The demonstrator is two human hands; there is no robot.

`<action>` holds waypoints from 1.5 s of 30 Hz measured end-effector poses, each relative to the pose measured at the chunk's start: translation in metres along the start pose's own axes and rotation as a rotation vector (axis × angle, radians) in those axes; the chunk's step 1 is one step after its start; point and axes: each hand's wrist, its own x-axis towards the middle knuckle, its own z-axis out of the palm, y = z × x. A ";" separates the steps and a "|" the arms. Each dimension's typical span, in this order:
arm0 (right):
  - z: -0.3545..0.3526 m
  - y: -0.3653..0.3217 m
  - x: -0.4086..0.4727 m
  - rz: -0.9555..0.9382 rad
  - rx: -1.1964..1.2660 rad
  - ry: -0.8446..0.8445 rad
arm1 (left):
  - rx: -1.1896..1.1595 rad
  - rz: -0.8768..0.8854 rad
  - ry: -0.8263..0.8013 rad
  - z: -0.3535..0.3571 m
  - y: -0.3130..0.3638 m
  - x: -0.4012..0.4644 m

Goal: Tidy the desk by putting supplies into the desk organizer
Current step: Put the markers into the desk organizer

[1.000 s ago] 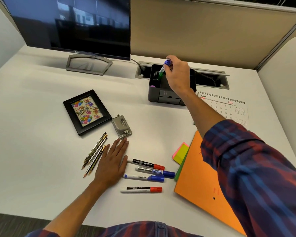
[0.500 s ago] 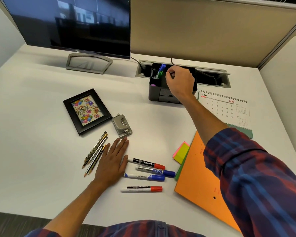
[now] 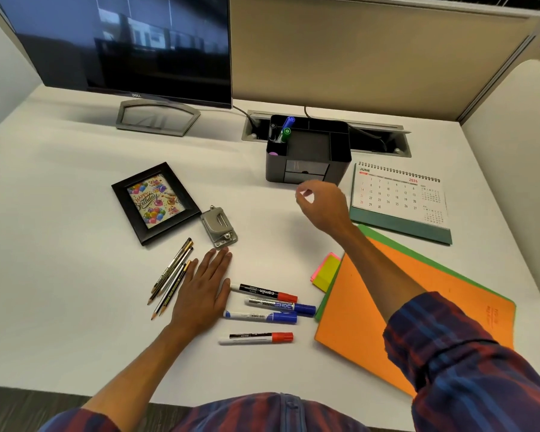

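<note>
Between markers: right hand empty, 4 markers waiting on the worktop

The right hand [image 3: 323, 204] hangs in the air in front of the black organizer [image 3: 309, 151], fingers loosely curled and holding nothing, while the left hand [image 3: 203, 288] lies flat and spread on the worktop [image 3: 75, 307] between the pencils [image 3: 172, 275] and the markers. A blue marker [image 3: 288, 123] and a green marker [image 3: 284, 134] stand in the organizer's left rear compartment. 4 markers lie near the left hand: a red-capped one [image 3: 264, 293], 2 blue-capped ones [image 3: 279, 305] [image 3: 261, 316], and another red-capped one [image 3: 256, 337] nearest the person. The step in hand looks like fetching the next marker; that calls for the right hand to come down to the group, pinch 1 barrel and carry it to the same compartment, tip down.
</note>
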 end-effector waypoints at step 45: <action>0.007 -0.022 -0.124 0.119 0.464 -0.485 | -0.004 0.003 0.011 0.003 -0.001 -0.001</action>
